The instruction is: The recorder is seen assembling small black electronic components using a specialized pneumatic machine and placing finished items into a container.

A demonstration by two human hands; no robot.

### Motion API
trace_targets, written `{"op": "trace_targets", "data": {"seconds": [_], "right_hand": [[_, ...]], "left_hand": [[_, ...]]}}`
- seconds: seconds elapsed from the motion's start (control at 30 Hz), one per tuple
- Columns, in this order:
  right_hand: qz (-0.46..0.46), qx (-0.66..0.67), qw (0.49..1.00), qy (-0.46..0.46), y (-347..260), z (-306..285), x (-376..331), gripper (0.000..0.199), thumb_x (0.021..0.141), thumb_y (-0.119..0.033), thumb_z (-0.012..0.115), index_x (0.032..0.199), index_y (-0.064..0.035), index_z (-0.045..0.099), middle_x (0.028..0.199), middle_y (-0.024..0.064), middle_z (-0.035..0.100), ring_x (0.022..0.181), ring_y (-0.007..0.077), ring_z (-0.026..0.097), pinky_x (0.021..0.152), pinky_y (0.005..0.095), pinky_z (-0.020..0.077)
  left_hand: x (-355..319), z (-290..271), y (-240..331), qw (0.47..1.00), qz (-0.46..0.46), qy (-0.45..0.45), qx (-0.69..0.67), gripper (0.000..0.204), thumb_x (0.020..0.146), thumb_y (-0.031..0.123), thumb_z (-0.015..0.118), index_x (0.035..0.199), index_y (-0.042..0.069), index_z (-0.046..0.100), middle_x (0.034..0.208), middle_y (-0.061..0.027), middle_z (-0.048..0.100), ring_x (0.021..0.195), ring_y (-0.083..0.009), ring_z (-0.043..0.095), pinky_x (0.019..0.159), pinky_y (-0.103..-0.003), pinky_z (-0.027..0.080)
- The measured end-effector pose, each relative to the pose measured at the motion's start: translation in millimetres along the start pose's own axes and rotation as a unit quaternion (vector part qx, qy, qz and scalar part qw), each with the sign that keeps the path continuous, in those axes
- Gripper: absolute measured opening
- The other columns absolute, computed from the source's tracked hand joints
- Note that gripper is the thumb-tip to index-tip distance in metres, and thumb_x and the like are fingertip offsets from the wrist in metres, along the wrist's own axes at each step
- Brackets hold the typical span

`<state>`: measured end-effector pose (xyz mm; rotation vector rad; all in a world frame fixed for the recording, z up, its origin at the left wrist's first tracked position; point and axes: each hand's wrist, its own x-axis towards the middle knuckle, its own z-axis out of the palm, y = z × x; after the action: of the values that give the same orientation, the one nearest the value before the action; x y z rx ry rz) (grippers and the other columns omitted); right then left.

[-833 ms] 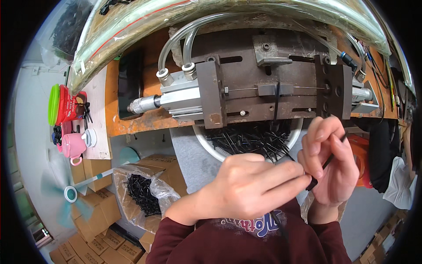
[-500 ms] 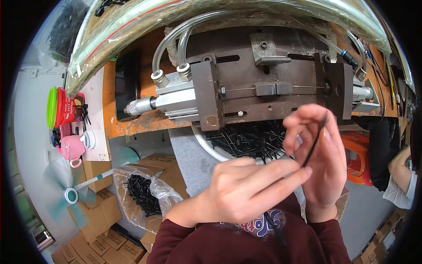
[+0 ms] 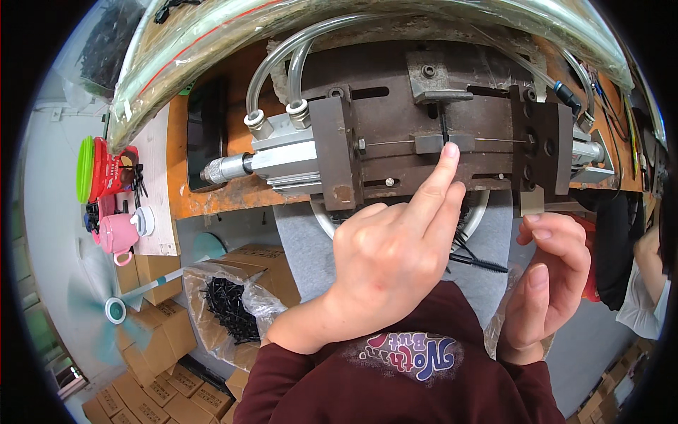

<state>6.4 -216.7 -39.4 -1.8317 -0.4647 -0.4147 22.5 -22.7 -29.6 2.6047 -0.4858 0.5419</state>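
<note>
My left hand [image 3: 388,247] reaches up to the machine with its index finger stretched out. That fingertip touches the lower end of a thin black wand [image 3: 444,121], which stands between two small grey jaw blocks [image 3: 426,144] and runs up under a metal stop [image 3: 431,88]. The other fingers are curled, and black brush wands [image 3: 482,263] with bristled ends stick out beside them; the grip itself is hidden. My right hand [image 3: 551,283] hangs to the right, its fingers bent and apart, with nothing visible in it. Below the machine, a white-rimmed bowl [image 3: 323,220] is mostly covered by my left hand.
Air cylinders [image 3: 286,162] with clear hoses [image 3: 263,71] flank the dark machine bed. A plastic-lined carton [image 3: 233,311] of black pieces stands lower left, near a turning fan [image 3: 115,311]. A pink cup [image 3: 116,237] sits on the left. Another person's arm [image 3: 646,258] shows at the right.
My left hand has moved up to the machine, where a black wand now stands between the jaw blocks. My right hand has moved down and right, away from the wand both hands were at.
</note>
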Motion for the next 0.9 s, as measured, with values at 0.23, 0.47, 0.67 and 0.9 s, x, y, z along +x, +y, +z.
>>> {"op": "trace_targets", "data": {"seconds": [0.23, 0.47, 0.67, 0.9], "right_hand": [[0.228, 0.208, 0.949, -0.069, -22.9, 11.8, 5.2, 0.049, 0.078, -0.012, 0.079, 0.118, 0.0068, 0.057, 0.097, 0.0111, 0.063, 0.078, 0.0123, 0.060, 0.070, 0.0247, 0.0484], [0.277, 0.302, 0.910, 0.060, -15.7, 13.2, 29.5, 0.012, 0.094, -0.006, 0.062, 0.099, 0.0046, 0.062, 0.085, 0.0091, 0.067, 0.059, 0.0075, 0.058, 0.051, 0.0192, 0.0447], [0.287, 0.387, 0.876, -0.003, -11.5, 16.1, 24.9, 0.011, 0.095, -0.008, 0.063, 0.099, 0.0023, 0.065, 0.089, 0.0088, 0.069, 0.059, 0.0053, 0.057, 0.050, 0.0185, 0.0424], [0.300, 0.352, 0.886, -0.031, -16.5, 27.9, 24.7, 0.012, 0.096, -0.009, 0.062, 0.094, 0.0020, 0.066, 0.081, 0.0070, 0.068, 0.054, 0.0037, 0.051, 0.048, 0.0178, 0.0392]], "left_hand": [[-1.6, -1.2, 1.6, 1.000, -0.002, -0.004, -0.003, 0.035, 0.072, 0.012, 0.077, 0.105, 0.005, 0.071, 0.121, -0.0092, 0.067, 0.059, -0.0132, 0.063, 0.051, -0.025, 0.048], [-15.4, -34.4, 9.9, 0.940, -0.119, -0.064, -0.314, 0.034, 0.079, -0.001, 0.074, 0.112, 0.001, 0.069, 0.097, -0.0108, 0.070, 0.073, -0.0144, 0.066, 0.062, -0.024, 0.050], [-32.3, -26.6, 13.4, 0.839, -0.214, -0.087, -0.493, 0.014, 0.082, 0.000, 0.074, 0.096, 0.000, 0.071, 0.075, -0.0050, 0.065, 0.056, -0.0068, 0.057, 0.050, -0.022, 0.043], [-34.2, -30.2, 17.9, 0.883, -0.190, -0.054, -0.426, 0.008, 0.082, -0.005, 0.070, 0.090, -0.005, 0.070, 0.078, -0.0070, 0.066, 0.059, -0.0087, 0.058, 0.053, -0.022, 0.046]]}}
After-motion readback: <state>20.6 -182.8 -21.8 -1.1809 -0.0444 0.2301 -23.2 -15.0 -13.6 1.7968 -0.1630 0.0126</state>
